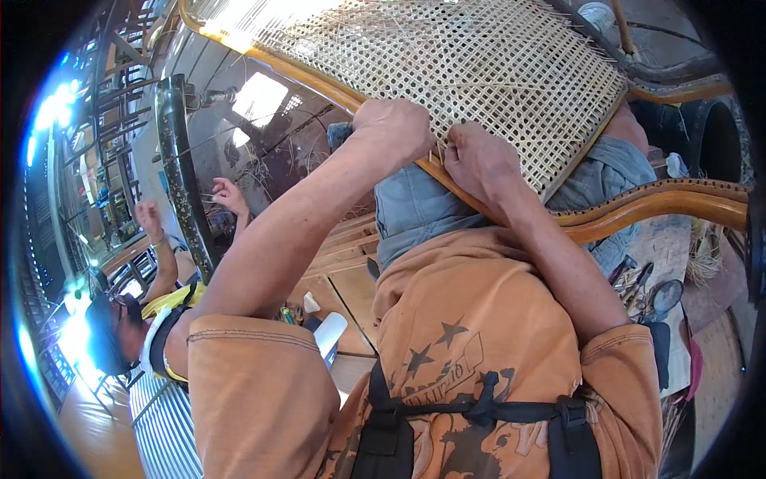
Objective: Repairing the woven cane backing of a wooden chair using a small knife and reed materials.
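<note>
A woven cane panel (447, 56) lies across my lap, set against a curved, varnished wooden frame (307, 82). My left hand (395, 128) is closed in a fist over the frame's near rail, and the curled fingers hide what is in it. Close beside it, my right hand (483, 164) is closed too, knuckles up, at the edge of the cane weave. Its fingertips seem to pinch something at the rail, too small to make out. Loose cane ends stick out along the weave's right border.
A curved wooden piece with a row of holes (662, 209) extends right from the panel. Tools and a round dark-rimmed object (667, 296) lie at the right. Left of me, a co-worker's raised hand (231, 196) is near a dark pole (185, 176). Cane scraps litter the floor.
</note>
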